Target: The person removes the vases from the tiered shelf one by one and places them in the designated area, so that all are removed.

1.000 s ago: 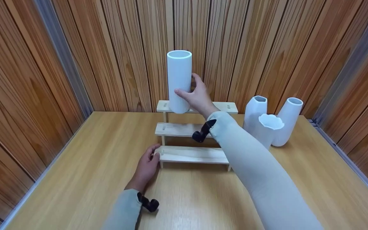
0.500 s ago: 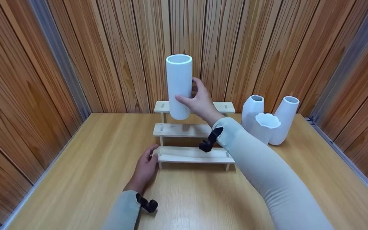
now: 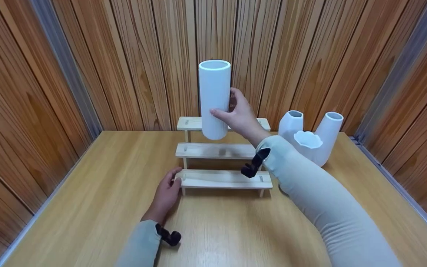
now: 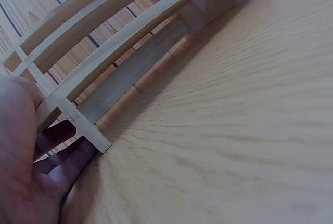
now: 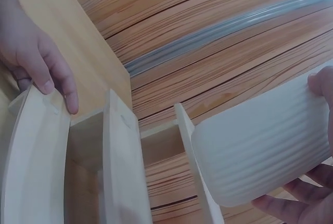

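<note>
In the head view my right hand (image 3: 241, 118) grips a tall white ribbed cylindrical vase (image 3: 214, 100), thumb on the near side and fingers round the right and behind. The vase is nearly upright, in front of the top tier of a three-tier wooden display stand (image 3: 221, 178); the right wrist view has its base overlapping that board. My left hand (image 3: 166, 193) holds the left end of the stand's lowest tier. Seen from the left wrist, fingers (image 4: 70, 164) curl in behind the stand's leg (image 4: 86, 128).
Three more white vases stand on the table (image 3: 124, 167) right of the stand: a faceted one (image 3: 290, 126), a scalloped-rim one (image 3: 307, 142) and a tapered one (image 3: 330, 129). My right sleeve covers part of them. Wood-panelled walls (image 3: 154, 63) enclose the back and sides.
My right hand with the vase first came lower and toward me, then moved right along the stand. My left hand keeps its place at the lowest tier. The head view shifts slightly.
</note>
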Action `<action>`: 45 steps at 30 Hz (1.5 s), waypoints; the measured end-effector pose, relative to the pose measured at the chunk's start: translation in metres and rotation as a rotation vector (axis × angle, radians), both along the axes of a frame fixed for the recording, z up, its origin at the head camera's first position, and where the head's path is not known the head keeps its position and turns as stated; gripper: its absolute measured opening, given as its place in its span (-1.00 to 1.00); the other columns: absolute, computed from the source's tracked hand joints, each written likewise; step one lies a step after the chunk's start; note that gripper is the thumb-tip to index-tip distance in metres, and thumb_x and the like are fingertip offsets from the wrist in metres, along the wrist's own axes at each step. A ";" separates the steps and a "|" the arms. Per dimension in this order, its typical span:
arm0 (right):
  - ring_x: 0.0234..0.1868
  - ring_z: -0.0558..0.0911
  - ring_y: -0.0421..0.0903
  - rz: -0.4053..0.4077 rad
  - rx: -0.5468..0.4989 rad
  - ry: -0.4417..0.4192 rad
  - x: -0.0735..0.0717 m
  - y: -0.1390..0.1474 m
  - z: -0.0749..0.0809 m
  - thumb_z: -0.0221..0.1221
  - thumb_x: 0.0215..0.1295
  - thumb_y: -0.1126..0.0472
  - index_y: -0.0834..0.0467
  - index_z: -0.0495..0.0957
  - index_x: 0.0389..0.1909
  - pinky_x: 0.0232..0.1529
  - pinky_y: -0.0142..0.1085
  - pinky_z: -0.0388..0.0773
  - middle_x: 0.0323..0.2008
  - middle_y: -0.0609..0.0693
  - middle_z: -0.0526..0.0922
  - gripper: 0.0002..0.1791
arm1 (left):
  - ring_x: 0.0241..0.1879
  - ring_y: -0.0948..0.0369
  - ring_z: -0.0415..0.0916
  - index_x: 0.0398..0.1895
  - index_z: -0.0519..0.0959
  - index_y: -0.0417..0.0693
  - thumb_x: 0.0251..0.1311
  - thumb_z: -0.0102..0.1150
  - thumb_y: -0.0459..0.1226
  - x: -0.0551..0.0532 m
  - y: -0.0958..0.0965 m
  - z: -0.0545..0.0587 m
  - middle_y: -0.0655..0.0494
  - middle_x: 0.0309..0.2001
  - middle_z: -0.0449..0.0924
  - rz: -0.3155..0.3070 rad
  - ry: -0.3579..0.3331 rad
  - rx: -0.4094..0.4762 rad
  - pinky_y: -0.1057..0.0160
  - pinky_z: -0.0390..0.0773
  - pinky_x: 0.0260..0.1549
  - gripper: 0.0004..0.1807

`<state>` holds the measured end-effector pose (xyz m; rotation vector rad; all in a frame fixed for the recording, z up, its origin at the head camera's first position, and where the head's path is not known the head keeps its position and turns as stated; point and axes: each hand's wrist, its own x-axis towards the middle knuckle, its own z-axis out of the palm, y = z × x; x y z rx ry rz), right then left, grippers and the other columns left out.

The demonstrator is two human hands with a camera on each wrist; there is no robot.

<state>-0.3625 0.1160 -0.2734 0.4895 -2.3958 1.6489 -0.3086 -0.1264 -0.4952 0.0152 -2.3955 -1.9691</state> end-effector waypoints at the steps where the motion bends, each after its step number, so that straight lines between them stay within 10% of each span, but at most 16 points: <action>1: 0.23 0.52 0.00 -0.004 0.003 -0.003 0.001 0.002 0.002 0.45 0.18 -0.03 0.01 0.13 0.49 0.22 0.05 0.50 0.25 0.04 0.43 -0.05 | 0.41 0.05 0.25 0.46 0.35 0.03 0.54 -0.09 -0.21 0.000 0.000 0.000 0.03 0.46 0.29 0.002 0.002 -0.003 -0.07 0.28 0.38 -0.53; 45: 0.32 0.43 0.12 -0.154 0.017 -0.028 0.029 0.122 0.035 0.40 0.23 -0.07 0.05 0.05 0.52 0.21 0.15 0.50 0.35 0.15 0.35 -0.02 | 0.44 0.03 0.21 0.46 0.34 0.11 0.56 -0.11 -0.17 -0.010 0.002 -0.004 0.05 0.51 0.21 -0.018 -0.022 -0.009 -0.11 0.26 0.39 -0.54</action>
